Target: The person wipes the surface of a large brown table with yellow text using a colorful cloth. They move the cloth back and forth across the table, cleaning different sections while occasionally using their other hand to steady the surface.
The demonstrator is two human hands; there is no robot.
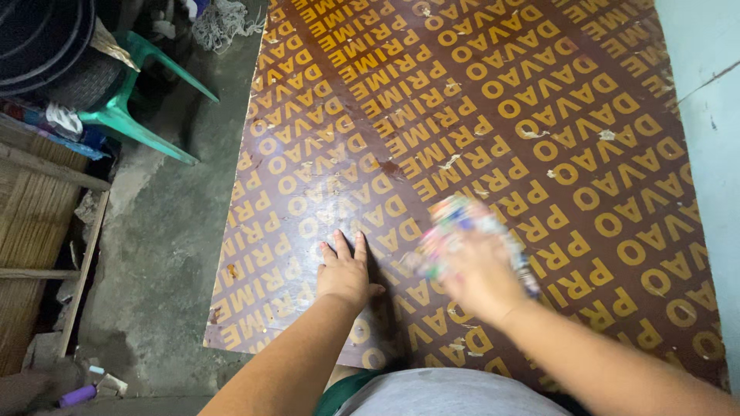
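- Pressing flat on the brown printed board (493, 154), the left hand (345, 271) lies palm down with its fingers spread and straight, pointing toward 12 o'clock; it clasps nothing.
- The left forearm runs from 6 o'clock up to the wrist, almost straight, over the board's near edge.
- The right hand (476, 266) hovers at 3 o'clock of the left one, close beside it, motion-blurred, knuckles up, fingers curled around a multicoloured rag-like bundle (461, 223) that sticks out toward 12 o'clock.
- The right forearm enters from 4 o'clock, angled across the board.
- The board lies on the concrete floor (166, 254), filling the middle and right of the head view.
- A green plastic chair (127, 115) stands at 10 o'clock, well apart; a bamboo panel (31, 223) sits at 9 o'clock.
- A small purple object (77, 396) lies at 8 o'clock.
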